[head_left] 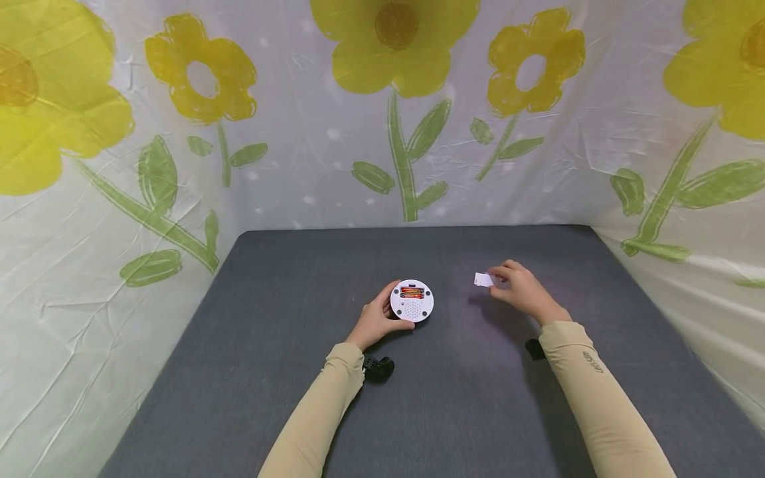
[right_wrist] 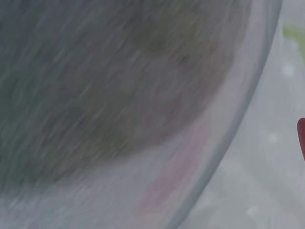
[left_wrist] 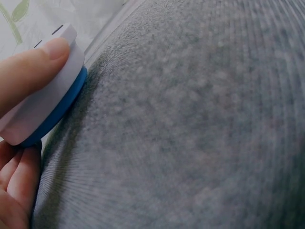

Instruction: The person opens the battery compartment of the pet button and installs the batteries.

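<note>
A round white device (head_left: 412,311) lies bottom side up near the middle of the table, its blue lower part showing in the left wrist view. Two red-and-gold batteries (head_left: 412,293) sit side by side in its uncovered slot, above a ring of speaker holes. My left hand (head_left: 378,318) grips the device from the left, thumb (left_wrist: 57,48) on the white side and fingers curled at the blue part. Off to the right and above the table, my right hand (head_left: 526,292) pinches a small white battery cover (head_left: 483,279) between thumb and fingers. Only a fingertip (right_wrist: 302,136) shows in the right wrist view.
Dark grey cloth covers the table (head_left: 287,285). White curtains (head_left: 287,166) with yellow flowers stand behind it and along both sides. A black wrist camera (head_left: 379,368) hangs below the left sleeve, another (head_left: 534,349) by the right sleeve.
</note>
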Demonstrator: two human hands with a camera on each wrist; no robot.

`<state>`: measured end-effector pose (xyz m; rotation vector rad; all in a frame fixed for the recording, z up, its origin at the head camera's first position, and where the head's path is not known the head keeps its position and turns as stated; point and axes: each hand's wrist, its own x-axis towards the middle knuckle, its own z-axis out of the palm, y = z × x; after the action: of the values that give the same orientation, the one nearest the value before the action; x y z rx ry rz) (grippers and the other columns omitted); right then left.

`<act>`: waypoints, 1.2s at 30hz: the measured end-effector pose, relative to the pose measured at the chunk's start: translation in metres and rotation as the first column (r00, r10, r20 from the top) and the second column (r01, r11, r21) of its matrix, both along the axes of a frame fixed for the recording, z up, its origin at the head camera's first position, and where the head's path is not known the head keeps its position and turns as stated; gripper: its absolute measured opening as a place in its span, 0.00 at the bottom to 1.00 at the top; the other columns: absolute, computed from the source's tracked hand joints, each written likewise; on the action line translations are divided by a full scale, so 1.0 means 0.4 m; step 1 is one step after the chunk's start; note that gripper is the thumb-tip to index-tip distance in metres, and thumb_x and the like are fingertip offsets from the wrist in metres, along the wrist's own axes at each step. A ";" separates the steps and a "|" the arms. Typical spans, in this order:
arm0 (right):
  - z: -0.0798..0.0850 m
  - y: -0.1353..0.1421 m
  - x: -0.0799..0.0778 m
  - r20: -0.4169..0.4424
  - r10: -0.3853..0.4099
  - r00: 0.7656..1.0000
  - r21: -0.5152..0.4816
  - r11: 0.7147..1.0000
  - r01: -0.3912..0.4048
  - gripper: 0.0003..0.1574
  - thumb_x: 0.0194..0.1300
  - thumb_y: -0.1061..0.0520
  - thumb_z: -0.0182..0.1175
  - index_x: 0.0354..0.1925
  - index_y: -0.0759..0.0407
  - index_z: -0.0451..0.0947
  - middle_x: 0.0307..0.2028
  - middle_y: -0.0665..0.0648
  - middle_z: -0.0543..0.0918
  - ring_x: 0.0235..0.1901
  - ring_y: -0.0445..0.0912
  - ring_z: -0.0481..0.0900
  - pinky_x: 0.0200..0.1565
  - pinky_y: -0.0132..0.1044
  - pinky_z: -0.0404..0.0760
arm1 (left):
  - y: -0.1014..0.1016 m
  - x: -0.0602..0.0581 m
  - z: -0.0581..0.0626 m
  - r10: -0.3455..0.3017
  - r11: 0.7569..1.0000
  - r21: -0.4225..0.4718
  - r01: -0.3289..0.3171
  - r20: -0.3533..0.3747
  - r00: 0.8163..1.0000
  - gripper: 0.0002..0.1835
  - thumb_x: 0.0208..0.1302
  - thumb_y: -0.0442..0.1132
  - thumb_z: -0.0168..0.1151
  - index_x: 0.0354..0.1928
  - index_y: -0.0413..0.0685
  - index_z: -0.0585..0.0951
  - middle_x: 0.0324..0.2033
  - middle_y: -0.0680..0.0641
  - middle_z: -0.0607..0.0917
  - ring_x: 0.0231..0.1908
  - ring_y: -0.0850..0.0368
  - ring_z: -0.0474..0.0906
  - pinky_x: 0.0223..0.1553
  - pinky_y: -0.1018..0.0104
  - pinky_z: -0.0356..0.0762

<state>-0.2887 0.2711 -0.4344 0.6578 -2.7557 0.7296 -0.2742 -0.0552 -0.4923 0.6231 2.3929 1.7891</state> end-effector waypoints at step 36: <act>-0.006 -0.305 -0.025 0.010 0.174 0.985 0.056 0.983 -0.175 0.19 0.55 0.59 0.67 0.46 0.63 0.80 0.39 0.55 0.74 0.36 0.46 0.72 0.37 0.38 0.76 | -0.003 0.020 0.028 -0.019 1.000 -0.008 0.019 0.020 1.000 0.50 0.47 0.32 0.74 0.70 0.49 0.56 0.64 0.42 0.64 0.61 0.54 0.63 0.56 0.63 0.68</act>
<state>-0.2987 0.1489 -0.4367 0.9201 -2.7577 0.6907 -0.2661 -0.0562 -0.4812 0.6213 2.3721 1.7686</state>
